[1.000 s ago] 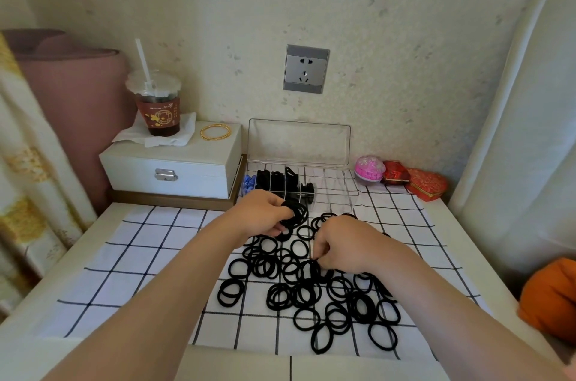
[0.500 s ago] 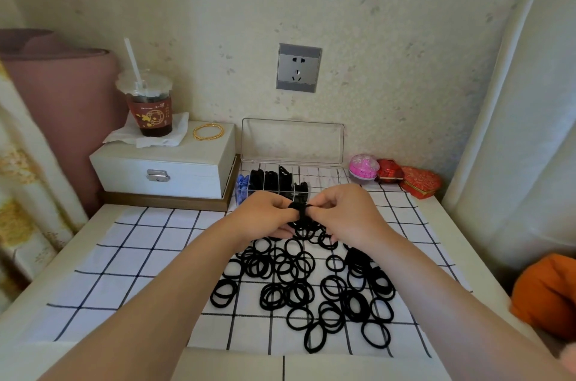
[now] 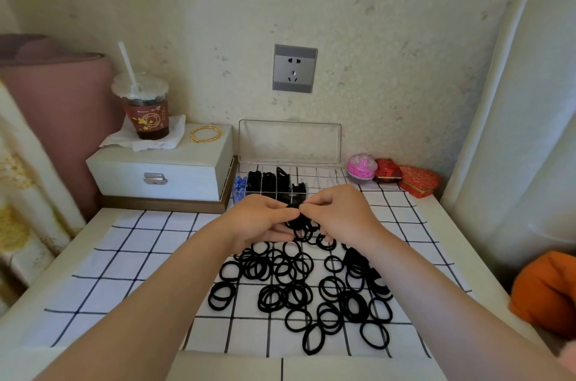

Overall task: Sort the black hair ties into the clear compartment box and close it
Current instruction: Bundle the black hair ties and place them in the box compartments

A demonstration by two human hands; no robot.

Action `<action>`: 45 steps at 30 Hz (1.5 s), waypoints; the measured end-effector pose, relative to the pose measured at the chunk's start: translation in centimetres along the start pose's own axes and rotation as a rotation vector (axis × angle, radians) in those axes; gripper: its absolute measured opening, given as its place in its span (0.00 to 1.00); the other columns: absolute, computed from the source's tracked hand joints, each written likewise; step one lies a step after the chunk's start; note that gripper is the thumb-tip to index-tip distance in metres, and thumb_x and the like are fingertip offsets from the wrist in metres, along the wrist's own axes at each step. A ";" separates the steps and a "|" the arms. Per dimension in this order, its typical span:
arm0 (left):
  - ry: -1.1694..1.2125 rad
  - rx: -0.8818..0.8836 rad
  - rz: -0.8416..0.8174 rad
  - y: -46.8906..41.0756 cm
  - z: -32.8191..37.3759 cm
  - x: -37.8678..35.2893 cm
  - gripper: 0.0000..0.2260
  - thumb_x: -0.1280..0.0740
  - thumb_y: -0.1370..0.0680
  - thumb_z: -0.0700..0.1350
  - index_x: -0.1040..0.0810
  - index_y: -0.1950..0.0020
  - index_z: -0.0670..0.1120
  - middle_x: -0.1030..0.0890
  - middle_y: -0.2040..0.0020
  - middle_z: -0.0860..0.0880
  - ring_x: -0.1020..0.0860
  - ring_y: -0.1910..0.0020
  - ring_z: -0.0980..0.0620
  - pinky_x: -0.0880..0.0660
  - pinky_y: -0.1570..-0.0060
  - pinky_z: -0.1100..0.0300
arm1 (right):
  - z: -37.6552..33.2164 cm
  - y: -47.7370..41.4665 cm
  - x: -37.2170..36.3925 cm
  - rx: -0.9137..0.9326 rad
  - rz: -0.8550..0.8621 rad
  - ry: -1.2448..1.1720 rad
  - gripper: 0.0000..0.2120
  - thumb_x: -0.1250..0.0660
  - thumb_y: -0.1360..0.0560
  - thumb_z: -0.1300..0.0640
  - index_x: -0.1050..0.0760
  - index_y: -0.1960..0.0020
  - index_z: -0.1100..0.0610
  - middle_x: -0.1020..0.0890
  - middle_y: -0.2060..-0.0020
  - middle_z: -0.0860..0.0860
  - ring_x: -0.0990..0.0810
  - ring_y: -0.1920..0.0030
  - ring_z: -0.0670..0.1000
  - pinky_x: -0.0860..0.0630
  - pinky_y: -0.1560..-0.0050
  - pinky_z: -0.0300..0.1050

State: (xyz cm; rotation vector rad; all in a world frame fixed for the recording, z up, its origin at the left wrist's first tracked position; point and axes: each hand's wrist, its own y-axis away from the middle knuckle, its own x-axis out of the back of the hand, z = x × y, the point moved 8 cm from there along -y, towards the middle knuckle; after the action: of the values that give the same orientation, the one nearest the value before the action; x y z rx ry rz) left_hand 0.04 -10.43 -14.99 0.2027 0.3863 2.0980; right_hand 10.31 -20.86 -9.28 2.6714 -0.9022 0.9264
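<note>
Several loose black hair ties [image 3: 299,290] lie scattered on the checked cloth in front of me. My left hand [image 3: 261,218] and my right hand [image 3: 339,215] meet above the pile's far edge, and both pinch a small bunch of black hair ties [image 3: 300,218] between their fingertips. Just behind the hands stands the clear compartment box [image 3: 324,176] with its lid [image 3: 290,144] raised against the wall. Its left compartments hold black ties, the right ones look empty. My hands hide the box's front edge.
A white jewellery box [image 3: 162,172] at the back left carries a lidded drink cup [image 3: 145,109] on a tissue and a gold bangle [image 3: 205,133]. A pink ball [image 3: 361,165] and two red boxes [image 3: 405,176] sit right of the clear box. An orange object [image 3: 545,290] lies at the right.
My right hand left the pile and rose to meet my left hand near the box. Both now hold the bunch of ties together.
</note>
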 end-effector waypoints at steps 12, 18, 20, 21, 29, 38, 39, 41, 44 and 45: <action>0.238 -0.006 0.091 0.0 0.8 1.0 0.13 0.31 0.21 0.42 0.21 0.40 0.37 0.16 0.47 0.40 0.15 0.53 0.48 0.17 0.55 0.59 | 1.9 0.0 -0.5 -0.253 -0.151 -0.388 0.15 0.24 0.27 0.63 0.23 0.42 0.59 0.13 0.58 0.57 0.13 0.62 0.54 0.15 0.60 0.47; 0.050 -0.010 0.200 0.1 0.4 2.1 0.13 0.29 0.22 0.42 0.21 0.39 0.39 0.15 0.49 0.43 0.14 0.55 0.49 0.17 0.54 0.57 | 0.5 -0.2 1.2 -0.135 -0.036 -0.374 0.01 0.27 0.24 0.61 0.18 0.54 0.58 0.14 0.65 0.50 0.16 0.69 0.51 0.18 0.69 0.44; 0.010 -0.011 0.142 0.2 0.6 1.3 0.13 0.28 0.23 0.43 0.20 0.40 0.40 0.15 0.49 0.43 0.14 0.54 0.49 0.17 0.51 0.55 | -0.1 -0.2 1.4 -0.073 0.017 -0.301 0.02 0.27 0.25 0.60 0.17 0.57 0.56 0.15 0.70 0.46 0.21 0.74 0.47 0.21 0.72 0.43; 0.013 -0.015 0.106 0.3 0.7 0.8 0.14 0.28 0.23 0.43 0.21 0.39 0.41 0.15 0.47 0.43 0.14 0.53 0.48 0.18 0.50 0.55 | -0.3 -0.2 1.4 -0.042 0.037 -0.252 0.03 0.26 0.25 0.59 0.17 0.58 0.54 0.17 0.73 0.44 0.22 0.76 0.44 0.23 0.72 0.42; 0.220 0.005 -0.106 1.1 1.2 -1.6 0.13 0.35 0.19 0.40 0.24 0.36 0.36 0.20 0.44 0.39 0.16 0.47 0.42 0.18 0.48 0.53 | -0.8 -0.3 1.2 0.090 0.124 -0.057 0.08 0.22 0.30 0.55 0.17 0.65 0.45 0.15 0.64 0.41 0.20 0.66 0.34 0.28 0.63 0.29; 0.091 -0.029 -0.097 0.5 0.7 -1.1 0.11 0.30 0.23 0.37 0.19 0.41 0.40 0.15 0.48 0.43 0.15 0.52 0.49 0.18 0.49 0.59 | -0.7 -0.4 0.6 0.129 0.125 0.178 0.02 0.24 0.30 0.50 0.16 0.60 0.45 0.16 0.64 0.41 0.18 0.59 0.40 0.20 0.54 0.42; 0.085 -0.026 -0.099 0.4 0.7 -1.0 0.11 0.31 0.22 0.36 0.19 0.41 0.40 0.15 0.49 0.43 0.15 0.53 0.50 0.18 0.50 0.59 | -0.5 -0.6 0.5 0.115 0.101 0.158 0.02 0.24 0.30 0.50 0.16 0.58 0.46 0.16 0.64 0.41 0.19 0.60 0.40 0.21 0.56 0.41; 0.073 -0.029 -0.102 0.4 0.7 -0.7 0.11 0.32 0.22 0.36 0.19 0.40 0.40 0.15 0.50 0.42 0.15 0.54 0.50 0.18 0.51 0.60 | 0.2 -1.0 0.4 0.051 0.028 0.046 0.05 0.23 0.29 0.52 0.17 0.54 0.48 0.16 0.61 0.44 0.20 0.64 0.40 0.24 0.61 0.39; 0.073 -0.043 -0.092 0.4 1.0 -0.5 0.12 0.33 0.21 0.36 0.20 0.37 0.41 0.16 0.45 0.40 0.16 0.50 0.48 0.18 0.50 0.59 | 1.5 -1.0 -0.1 -0.103 -0.105 -0.187 0.15 0.24 0.27 0.52 0.21 0.41 0.52 0.17 0.50 0.51 0.18 0.61 0.46 0.20 0.66 0.41; 0.076 -0.050 -0.102 0.5 1.2 -0.6 0.12 0.33 0.21 0.36 0.20 0.38 0.42 0.16 0.44 0.40 0.16 0.49 0.48 0.18 0.49 0.59 | 1.9 -0.9 -0.4 -0.153 -0.157 -0.250 0.18 0.25 0.26 0.52 0.23 0.38 0.51 0.18 0.48 0.52 0.17 0.57 0.49 0.18 0.64 0.43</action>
State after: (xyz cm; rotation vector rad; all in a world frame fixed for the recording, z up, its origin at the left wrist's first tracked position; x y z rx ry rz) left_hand 0.32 -10.90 -13.70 0.0720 0.3816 2.0162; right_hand 11.60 -20.64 -10.99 2.7155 -0.7602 0.4773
